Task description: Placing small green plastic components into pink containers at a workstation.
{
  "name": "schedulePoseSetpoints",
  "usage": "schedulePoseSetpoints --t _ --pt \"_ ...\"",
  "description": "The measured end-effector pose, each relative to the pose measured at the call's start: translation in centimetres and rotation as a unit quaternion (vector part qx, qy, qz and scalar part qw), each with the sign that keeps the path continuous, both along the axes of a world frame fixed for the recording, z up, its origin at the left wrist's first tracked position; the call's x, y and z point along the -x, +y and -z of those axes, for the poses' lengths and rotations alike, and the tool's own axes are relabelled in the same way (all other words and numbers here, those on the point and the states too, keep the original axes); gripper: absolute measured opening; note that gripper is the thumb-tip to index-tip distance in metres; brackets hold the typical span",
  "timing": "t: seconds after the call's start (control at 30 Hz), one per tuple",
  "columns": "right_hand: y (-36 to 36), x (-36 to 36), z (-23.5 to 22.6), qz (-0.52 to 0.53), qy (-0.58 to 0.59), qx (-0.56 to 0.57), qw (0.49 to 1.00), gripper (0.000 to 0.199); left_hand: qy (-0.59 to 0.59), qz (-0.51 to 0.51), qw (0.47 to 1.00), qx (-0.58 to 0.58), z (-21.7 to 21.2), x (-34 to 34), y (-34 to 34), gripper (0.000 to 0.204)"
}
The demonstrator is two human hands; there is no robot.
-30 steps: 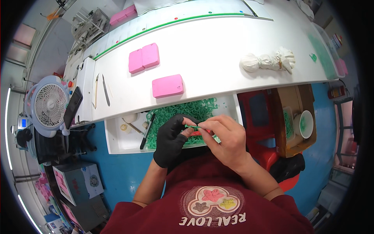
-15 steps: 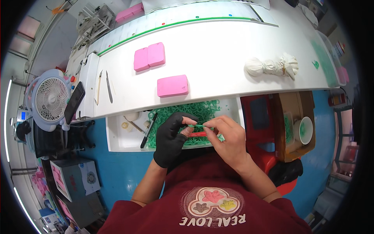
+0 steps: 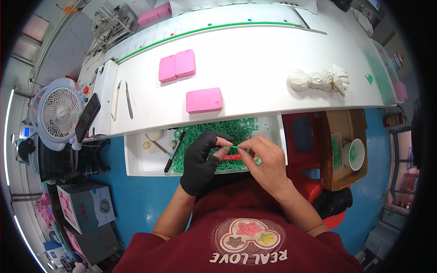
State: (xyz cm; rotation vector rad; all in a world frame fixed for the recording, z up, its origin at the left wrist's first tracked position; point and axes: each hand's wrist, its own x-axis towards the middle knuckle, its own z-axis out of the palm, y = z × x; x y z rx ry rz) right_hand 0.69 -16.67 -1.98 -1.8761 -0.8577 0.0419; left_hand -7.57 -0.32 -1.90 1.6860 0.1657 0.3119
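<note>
My left hand [image 3: 199, 161], in a black glove with bare fingertips, pinches one end of a small green piece [image 3: 233, 147]. The bare fingers of my right hand [image 3: 266, 161] grip its other end, so the piece spans the gap between both hands. Its exact kind is too small to tell. Just below, between the hands, lies a red strip-like thing [image 3: 234, 157], partly hidden by my fingers. Under my hands an open white drawer [image 3: 134, 159] holds a heap of green ring-shaped pieces [image 3: 239, 127]. A black pen [image 3: 175, 152] rests along the left side of the heap.
Pink blocks [image 3: 204, 100] and a tied white cloth bundle [image 3: 318, 79] lie on the white table [image 3: 255, 68]. A scalpel-like tool [image 3: 129, 101], a phone [image 3: 88, 117] and a fan [image 3: 61, 113] are at left. Right of the drawer stands a cardboard box [image 3: 342, 181] with a white cup [image 3: 354, 154].
Both hands keep their pinch on the green piece, with only slight finger movement. The whole view has shifted a little; nothing on the table has been moved.
</note>
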Motion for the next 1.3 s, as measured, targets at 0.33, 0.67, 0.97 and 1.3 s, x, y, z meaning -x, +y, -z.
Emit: schedulePoseSetpoints --t 0.33,0.67,0.97,1.3 --pt "0.0 0.0 0.1 -0.012 0.022 0.005 1.000 0.008 0.010 0.009 1.000 -0.025 -0.4 0.1 0.1 0.017" --pt "-0.4 -0.4 1.0 -0.075 0.428 -0.121 0.892 0.011 0.049 -0.058 0.996 0.043 -0.9 0.1 0.2 0.019" --pt "-0.4 -0.4 1.3 -0.079 0.445 -0.146 0.880 0.010 0.041 -0.018 0.999 0.012 -0.2 0.1 -0.2 0.015" --pt "-0.5 -0.2 1.4 -0.070 0.442 -0.136 0.884 0.011 0.034 -0.008 0.999 0.000 -0.5 0.2 -0.5 0.016"
